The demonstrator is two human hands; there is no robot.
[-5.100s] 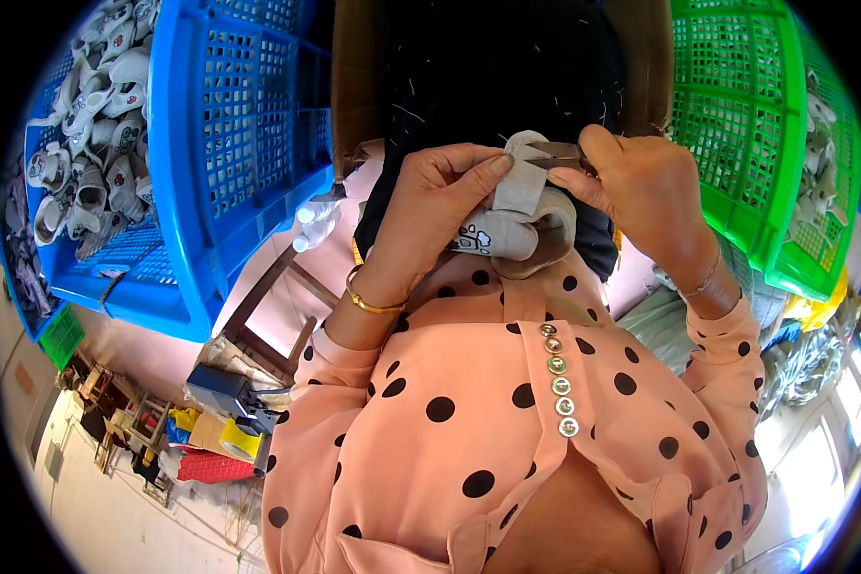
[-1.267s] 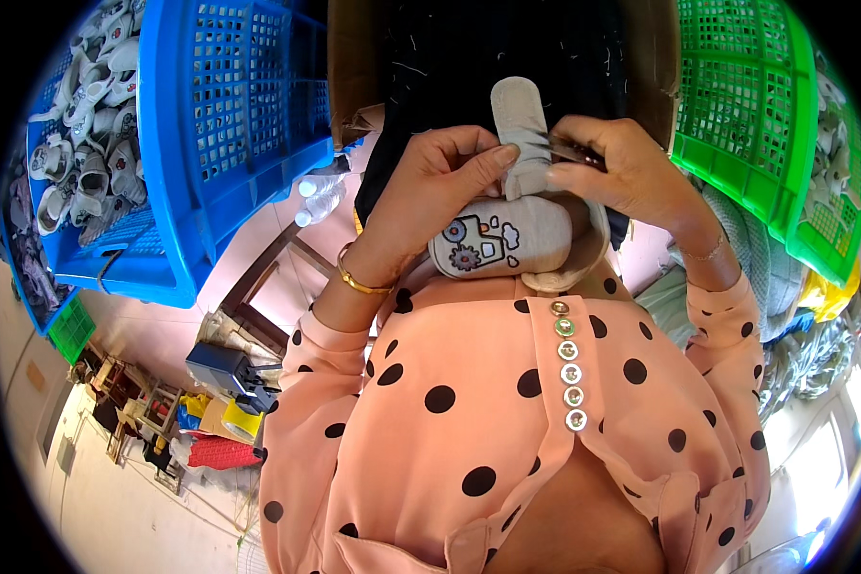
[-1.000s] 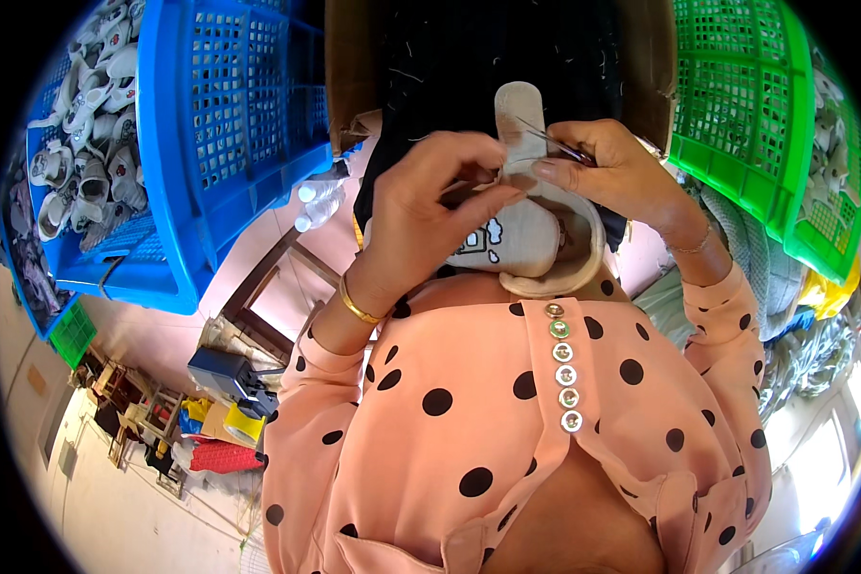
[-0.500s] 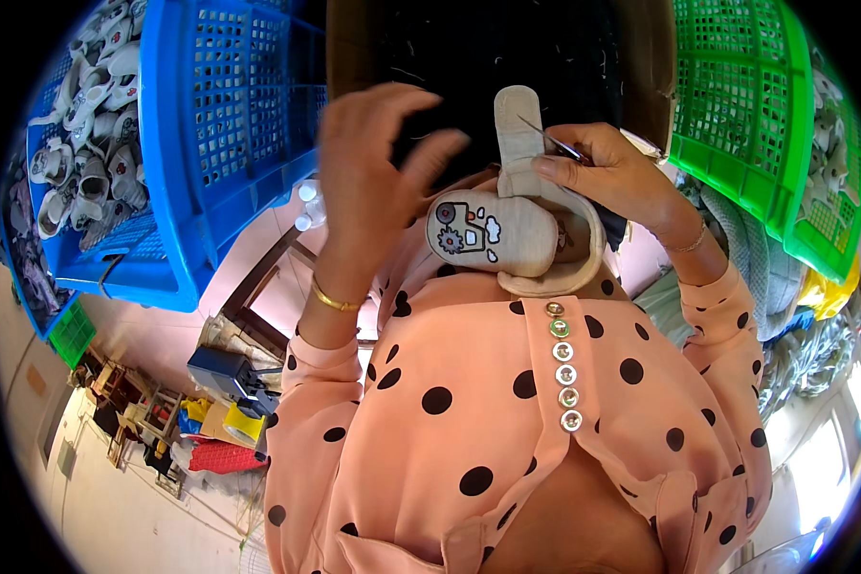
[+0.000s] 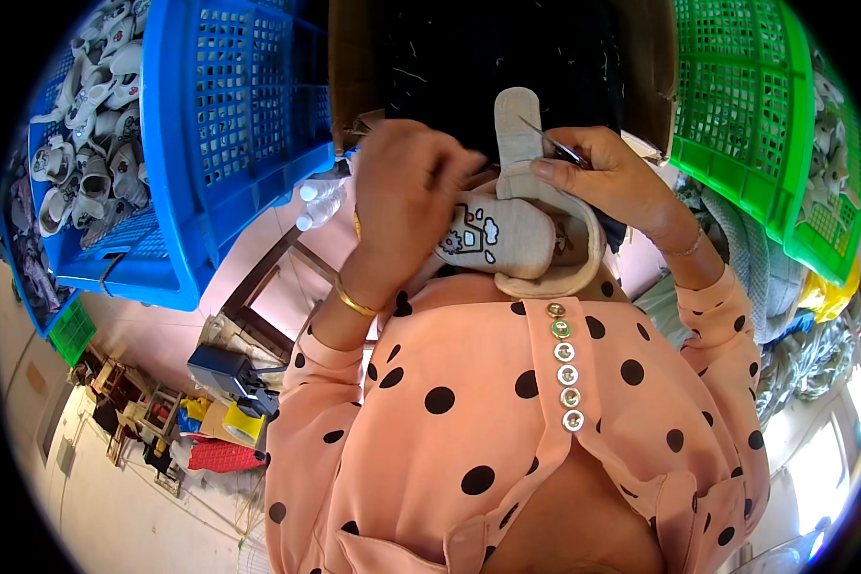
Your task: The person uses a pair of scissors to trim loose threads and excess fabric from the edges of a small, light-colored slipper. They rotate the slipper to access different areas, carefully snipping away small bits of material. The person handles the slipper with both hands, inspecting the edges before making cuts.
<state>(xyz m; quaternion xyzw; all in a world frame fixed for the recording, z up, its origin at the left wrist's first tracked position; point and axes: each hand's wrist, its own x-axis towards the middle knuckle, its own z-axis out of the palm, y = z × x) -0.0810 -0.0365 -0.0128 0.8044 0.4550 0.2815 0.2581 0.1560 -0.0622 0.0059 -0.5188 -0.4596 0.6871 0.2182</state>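
Note:
A light beige child's shoe upper (image 5: 521, 234) rests in my lap, a black, grey and white cartoon vehicle on its toe. Its strap (image 5: 517, 113) points up and away from me. My right hand (image 5: 607, 174) pinches the upper by the base of the strap. The same hand holds small pointed snips (image 5: 566, 153), with a thin blade lying across the strap and the rest hidden in the fingers. My left hand (image 5: 411, 187), slightly blurred, is curled above the toe and covers part of the picture. Whatever its fingers may hold does not show.
On the left a blue plastic crate (image 5: 177, 210) holds many small shoes (image 5: 91, 124). A green crate (image 5: 737, 105) with more stands on the right. Dark cloth with loose threads (image 5: 507, 43) lies ahead. Clear plastic bottles (image 5: 320, 206) stand beside the blue crate.
My left hand has come down and to the right over the toe, and its spread fingers have curled in. My right hand and the shoe upper have barely moved.

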